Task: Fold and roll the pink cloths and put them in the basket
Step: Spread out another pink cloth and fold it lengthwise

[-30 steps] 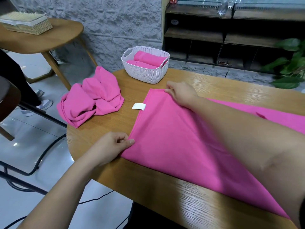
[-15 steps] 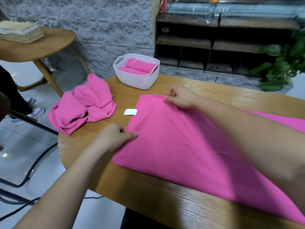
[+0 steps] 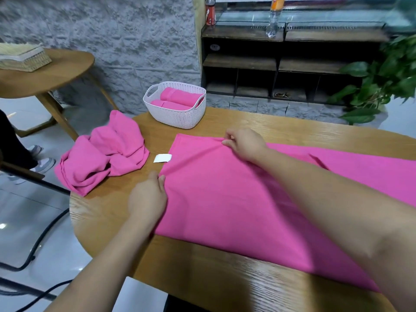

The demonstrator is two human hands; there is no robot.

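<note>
A pink cloth is spread flat on the counter; its left edge is pinched by the left hand, its far edge by the right hand. To the left, crumpled cloths are heaped; rolled cloths are laid in the far basket.

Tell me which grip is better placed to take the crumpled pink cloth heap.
Left grip: it pinches the flat pink cloth beside the crumpled pink cloth heap; right grip is farther.
</note>
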